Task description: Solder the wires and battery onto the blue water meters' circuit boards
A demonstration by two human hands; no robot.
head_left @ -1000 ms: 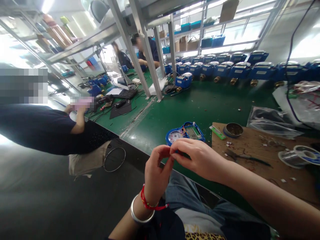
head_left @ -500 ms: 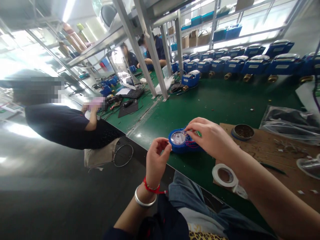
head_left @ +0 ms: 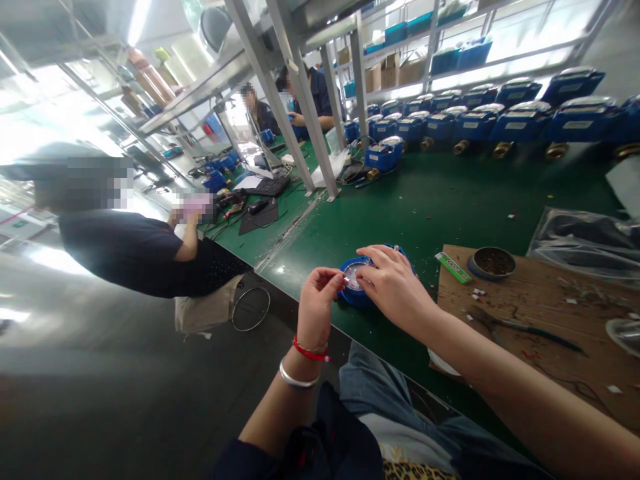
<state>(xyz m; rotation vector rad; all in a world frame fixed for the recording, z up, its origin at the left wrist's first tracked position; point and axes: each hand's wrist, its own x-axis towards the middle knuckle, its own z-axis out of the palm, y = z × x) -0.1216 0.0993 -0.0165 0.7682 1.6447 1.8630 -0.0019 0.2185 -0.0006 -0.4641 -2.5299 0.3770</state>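
Observation:
A blue water meter [head_left: 356, 300] with a round clear dial lies on the green bench in front of me. At its near left rim, my left hand [head_left: 318, 297] pinches thumb against forefinger; whatever is between the tips is too small to make out. My right hand [head_left: 395, 277] is over the dial from the right, its fingers loosely bent and apart, with nothing visible in them. That hand hides much of the meter's right half and the wires there.
To the right, a cardboard sheet [head_left: 525, 313] bears pliers [head_left: 530, 328], a round tin [head_left: 493, 261] and scraps. A green-and-white packet [head_left: 453, 268] lies at its edge. Rows of blue meters [head_left: 475, 125] line the back. A metal post [head_left: 320, 153] stands ahead. A co-worker [head_left: 120, 247] sits left.
My right hand has left the wires and shifted left over the dial, uncovering the packet and pliers. My left hand stays pinched at the rim. The view has moved slightly.

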